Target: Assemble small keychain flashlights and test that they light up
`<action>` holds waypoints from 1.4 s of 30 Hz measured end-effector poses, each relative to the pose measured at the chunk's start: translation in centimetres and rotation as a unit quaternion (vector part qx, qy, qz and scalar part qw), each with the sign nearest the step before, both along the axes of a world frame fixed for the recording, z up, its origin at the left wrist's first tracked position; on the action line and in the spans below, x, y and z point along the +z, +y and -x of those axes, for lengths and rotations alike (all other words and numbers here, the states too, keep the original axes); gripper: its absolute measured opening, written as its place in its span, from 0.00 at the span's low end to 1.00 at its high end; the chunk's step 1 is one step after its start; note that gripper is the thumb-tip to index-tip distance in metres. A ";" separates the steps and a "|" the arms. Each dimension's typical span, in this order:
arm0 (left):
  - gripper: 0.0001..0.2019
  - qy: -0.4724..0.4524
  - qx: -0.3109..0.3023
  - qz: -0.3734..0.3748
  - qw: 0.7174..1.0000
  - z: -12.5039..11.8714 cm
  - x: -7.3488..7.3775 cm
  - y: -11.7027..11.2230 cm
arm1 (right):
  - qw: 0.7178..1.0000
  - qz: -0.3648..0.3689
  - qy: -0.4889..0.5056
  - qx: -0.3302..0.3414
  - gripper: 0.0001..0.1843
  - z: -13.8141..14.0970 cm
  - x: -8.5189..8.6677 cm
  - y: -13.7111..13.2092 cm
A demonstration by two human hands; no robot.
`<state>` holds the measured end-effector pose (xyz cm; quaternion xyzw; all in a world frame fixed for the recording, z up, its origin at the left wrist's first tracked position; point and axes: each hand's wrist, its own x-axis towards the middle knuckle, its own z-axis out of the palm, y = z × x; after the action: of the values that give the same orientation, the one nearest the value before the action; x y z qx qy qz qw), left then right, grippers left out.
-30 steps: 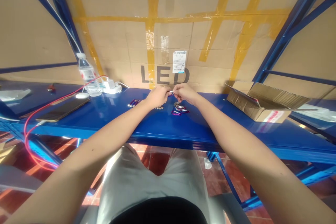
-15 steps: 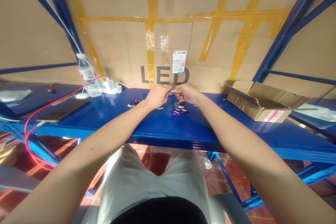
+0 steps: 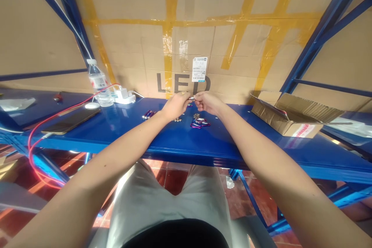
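Above the blue shelf, my left hand [image 3: 177, 103] and my right hand [image 3: 207, 102] meet with fingertips pinched. Between them shows a small silvery metal piece [image 3: 191, 98], gripped from both sides and too small to name exactly. Just below my right hand lies a pile of shiny purple-blue carabiner-like clips [image 3: 200, 123] with silvery ends. Small gold-silver metal parts [image 3: 176, 119] sit beneath my left wrist, partly covered by it. Left of that wrist rest several short purple tubes [image 3: 148, 114]. Another purple bit [image 3: 189, 105] is partly hidden behind the fingers.
On the blue shelf [image 3: 186, 143], an open cardboard box [image 3: 299, 130] stands at right. At left are a water bottle [image 3: 100, 85], a white power strip [image 3: 124, 97], a phone [image 3: 71, 121] and a red cable [image 3: 55, 120]. A large cardboard panel [image 3: 130, 58] closes the back.
Both hands stay together at the same spot with slight finger movement on the small metal piece. The view has shifted slightly; the things on the shelf lie as before.
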<state>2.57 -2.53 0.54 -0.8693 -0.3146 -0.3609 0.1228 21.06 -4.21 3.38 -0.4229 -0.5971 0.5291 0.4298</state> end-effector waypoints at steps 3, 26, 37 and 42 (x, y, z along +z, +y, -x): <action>0.12 -0.031 0.001 0.058 0.998 -0.2 0.2 0.2 | 0.990 -0.122 -0.061 -0.035 0.14 0.4 -0.1 -0.1; 0.16 -0.002 -0.027 0.044 0.999 0.1 -0.2 -0.2 | 0.969 -0.168 -0.172 -0.067 0.15 0.5 -1.1 0.4; 0.06 -0.083 0.049 0.180 0.979 0.5 0.6 0.2 | 0.931 -0.149 -0.328 -0.066 0.09 -0.9 1.4 -0.5; 0.05 -0.075 0.052 0.209 0.974 1.0 0.4 0.6 | 0.869 -0.056 -0.487 0.070 0.10 -2.0 1.9 -0.7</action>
<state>1.54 -1.90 0.99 -0.8284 -0.4364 -0.3447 -0.0670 23.09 -4.87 5.27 -0.5595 -0.7870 0.2505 0.0694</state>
